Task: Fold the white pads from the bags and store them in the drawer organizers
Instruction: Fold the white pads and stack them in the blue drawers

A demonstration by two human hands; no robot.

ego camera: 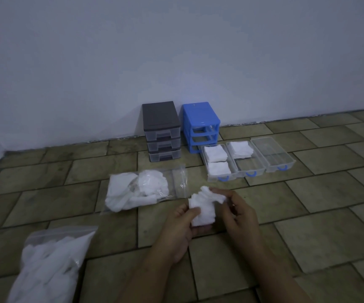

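Both hands pinch one white pad [202, 209]: the left hand [182, 224] at its lower left edge, the right hand [237, 212] at its upper right corner. The pad's long axis runs near to far, just nearer than the three pulled-out clear drawers [247, 159]. Its underside is hidden, and dim light blurs its folds.

**Floor and Wall Around Us**

We see a floor [307, 215] of olive-brown rectangular tiles laid in staggered rows, with dark grout lines between them. It runs back to a plain pale wall [133, 51], which fills the upper half of our view. Where the two meet, we notice a rough, uneven dark seam. The light is dim and bluish.
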